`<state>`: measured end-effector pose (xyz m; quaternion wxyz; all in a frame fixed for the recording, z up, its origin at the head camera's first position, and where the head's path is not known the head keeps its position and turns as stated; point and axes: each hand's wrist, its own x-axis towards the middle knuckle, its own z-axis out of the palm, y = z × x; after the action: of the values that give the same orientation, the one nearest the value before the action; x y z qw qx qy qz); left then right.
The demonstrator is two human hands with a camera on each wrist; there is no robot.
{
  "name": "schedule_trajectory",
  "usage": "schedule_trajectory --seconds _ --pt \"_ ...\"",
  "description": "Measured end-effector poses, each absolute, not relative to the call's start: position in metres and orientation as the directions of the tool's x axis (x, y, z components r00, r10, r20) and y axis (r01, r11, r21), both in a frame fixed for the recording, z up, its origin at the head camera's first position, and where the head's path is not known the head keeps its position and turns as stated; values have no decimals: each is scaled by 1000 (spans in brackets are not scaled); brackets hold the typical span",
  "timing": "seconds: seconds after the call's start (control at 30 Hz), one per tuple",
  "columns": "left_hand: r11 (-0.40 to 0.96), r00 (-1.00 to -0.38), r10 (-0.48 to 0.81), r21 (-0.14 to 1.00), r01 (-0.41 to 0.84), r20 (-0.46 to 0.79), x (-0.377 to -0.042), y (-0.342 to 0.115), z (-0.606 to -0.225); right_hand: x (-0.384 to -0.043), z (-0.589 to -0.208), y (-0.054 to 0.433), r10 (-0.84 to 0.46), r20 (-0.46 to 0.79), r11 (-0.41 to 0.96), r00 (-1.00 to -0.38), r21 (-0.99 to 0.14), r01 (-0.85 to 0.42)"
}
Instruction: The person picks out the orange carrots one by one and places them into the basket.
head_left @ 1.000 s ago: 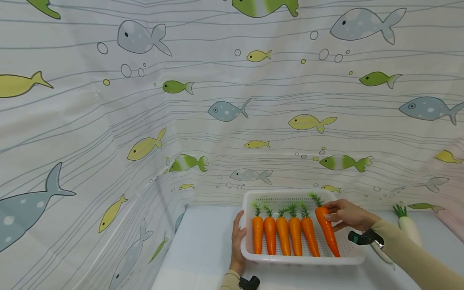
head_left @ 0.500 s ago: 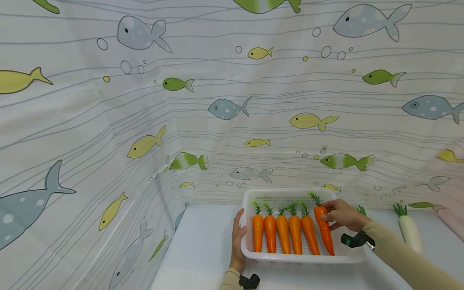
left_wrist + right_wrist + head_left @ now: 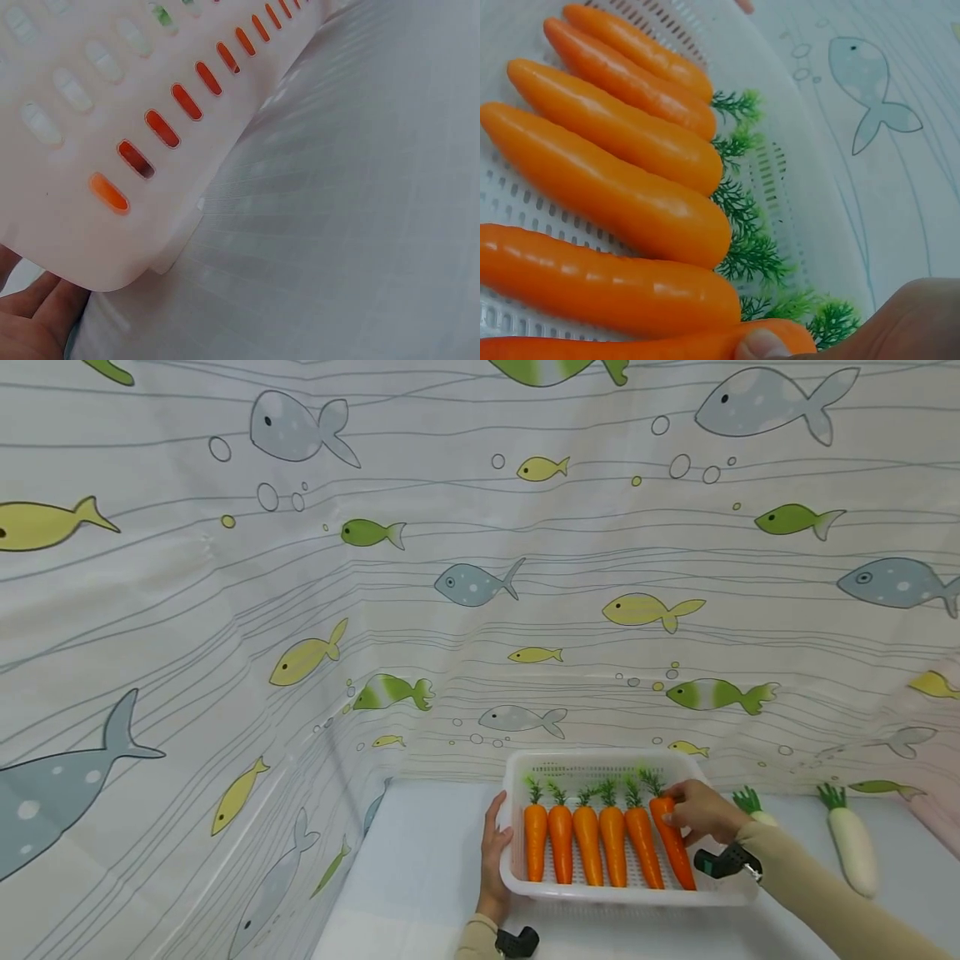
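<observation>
My right hand (image 3: pixel 705 812) pinches an orange carrot (image 3: pixel 678 856) with a feathery green top, near its upper end. In the right wrist view the thumb (image 3: pixel 763 345) lies across that carrot. It slants at the right end of a row of several similar carrots (image 3: pixel 587 847) inside a white perforated basket (image 3: pixel 600 895). The fingers of my left hand (image 3: pixel 493 864) lie fairly straight along the outside of the basket's left rim. From the left wrist, part of that hand is hidden behind the basket corner (image 3: pixel 82 255), and orange shows through the slots.
Two white radishes lie right of the basket: one (image 3: pixel 851 852) in full view, another (image 3: pixel 763 818) mostly behind the right forearm. The basket rests on a white tabletop (image 3: pixel 420 852). A fish-print sheet (image 3: pixel 450 652) rises behind and at the left.
The right hand and its carrot have shifted slightly left and lower, closer to the row. More of both radishes shows as the right forearm moves. The left hand stays at the basket.
</observation>
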<state>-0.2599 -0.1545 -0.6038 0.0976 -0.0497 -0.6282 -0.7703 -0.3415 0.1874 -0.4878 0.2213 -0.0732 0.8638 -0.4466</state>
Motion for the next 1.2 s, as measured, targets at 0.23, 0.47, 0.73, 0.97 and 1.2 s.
schedule_trajectory --seconds 0.23,0.47,0.73,0.97,1.2 --pt "-165 -978 -89 965 202 190 -260 -154 -604 -341 -491 184 -324 -336 612 -884 -787 75" --pt "-177 -978 -91 963 203 190 -261 -154 -606 -344 -501 180 -319 -342 633 -884 -771 70" --pt "-189 -978 -87 961 203 190 -259 -153 -605 -342 -506 180 -303 -308 685 -902 -728 18" --pt "-176 -976 -87 961 214 202 -257 -153 -606 -337 -509 175 -272 -243 754 -931 -655 -50" --pt "-179 -975 -93 960 214 200 -258 -153 -604 -337 -509 172 -266 -229 782 -936 -619 -71"
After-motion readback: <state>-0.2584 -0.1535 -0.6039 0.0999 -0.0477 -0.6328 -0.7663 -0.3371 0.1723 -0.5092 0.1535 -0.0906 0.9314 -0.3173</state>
